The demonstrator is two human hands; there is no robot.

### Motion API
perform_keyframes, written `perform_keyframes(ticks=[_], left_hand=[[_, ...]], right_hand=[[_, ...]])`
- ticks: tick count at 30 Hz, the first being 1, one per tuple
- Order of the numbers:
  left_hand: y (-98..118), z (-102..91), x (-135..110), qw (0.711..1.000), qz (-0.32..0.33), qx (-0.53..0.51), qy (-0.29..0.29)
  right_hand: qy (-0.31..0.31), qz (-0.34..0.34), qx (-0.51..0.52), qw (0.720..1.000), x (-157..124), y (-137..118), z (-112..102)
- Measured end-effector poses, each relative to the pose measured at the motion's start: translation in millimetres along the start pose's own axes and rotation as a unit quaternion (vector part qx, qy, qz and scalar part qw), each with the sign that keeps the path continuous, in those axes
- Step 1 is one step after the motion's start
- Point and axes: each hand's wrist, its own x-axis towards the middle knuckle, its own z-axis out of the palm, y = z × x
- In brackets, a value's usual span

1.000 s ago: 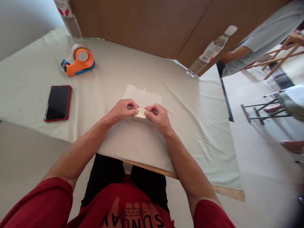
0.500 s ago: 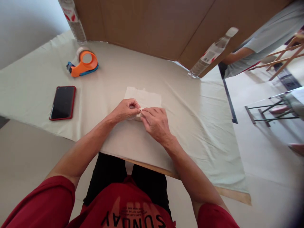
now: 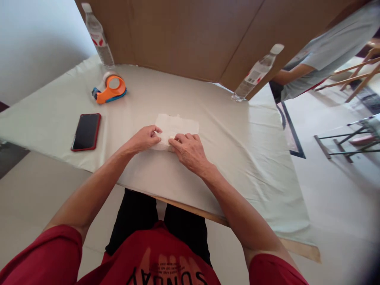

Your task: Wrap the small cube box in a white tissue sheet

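A thin white sheet (image 3: 178, 124), like tissue paper, lies on the covered table in front of me. My left hand (image 3: 148, 137) is at its left front corner, thumb and forefinger apart with a gap between the tips. My right hand (image 3: 188, 151) is closed over the front part of the sheet. Its thumb and fingertips pinch a small pale piece (image 3: 171, 138), mostly hidden by the fingers. Whether this piece is folded paper or a separate object, I cannot tell.
An orange tape dispenser (image 3: 111, 90) and a red-cased phone (image 3: 86, 132) lie to the left. Two water bottles, one left (image 3: 101, 39) and one right (image 3: 257, 75), stand by a brown cardboard panel (image 3: 184, 35). Beyond the right side is another person's arm (image 3: 293, 74).
My hands were together at the sheet's front edge. Now the left hand has drawn away to the left and its fingers have parted, while the right stays on the sheet. The view has shifted slightly.
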Motion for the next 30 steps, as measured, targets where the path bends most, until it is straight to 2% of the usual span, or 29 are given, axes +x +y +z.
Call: perform_keyframes(ticks=[6,9,11,15,18,24,28,30], left_hand=[[-4.6,8.4,4.5,0.993,-0.046,0.094,0.053],[-7.6,5.9,1.4,0.980,-0.056,0.149,0.117],[-8.4,1.7,-3.0,0.978,-0.080,0.138,0.137],[-4.0,-4.7,-7.1,0.981,-0.167,0.057,0.084],[1.0,-4.8,-2.8,0.974,-0.214,0.038,0.060],[0.8,-7.1,11.3,0.971,-0.238,0.018,0.018],[1.2,-8.0,16.5,0.960,-0.280,0.021,0.002],[4.0,-6.4,16.8,0.964,-0.263,0.035,0.008]], right_hand=[[0.020,-0.024,-0.031,0.999,6.0,2.1,4.3],[0.019,-0.037,-0.037,0.998,7.3,4.2,5.5],[0.017,-0.044,-0.032,0.998,7.8,5.3,5.8],[0.016,-0.054,-0.030,0.998,8.9,6.0,5.0],[0.018,-0.060,-0.032,0.998,9.8,6.1,3.6],[0.022,-0.060,-0.021,0.998,10.4,5.7,2.1],[0.021,-0.058,-0.020,0.998,10.6,6.0,2.3],[0.022,-0.060,-0.017,0.998,10.6,6.4,2.8]])
